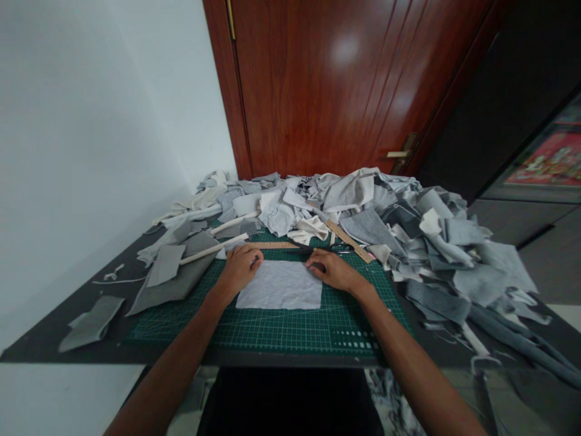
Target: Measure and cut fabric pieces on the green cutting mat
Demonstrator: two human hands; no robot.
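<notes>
A light grey rectangular piece of cloth lies flat on a green cutting mat. My left hand is at its far left corner, fingers curled with the thumb towards the cloth. At the far right corner, my right hand has its fingers bent in and pinched on the edge. Both fingertips are partly hidden. Just beyond the cloth are black-handled scissors and a wooden ruler lying crosswise. Another wooden ruler slants beside my right hand.
Heaped grey and white fabric scraps line the back of the dark table and spread down its right side. Folded grey pieces and pale strips lie on the left. A wooden door and a white wall stand behind.
</notes>
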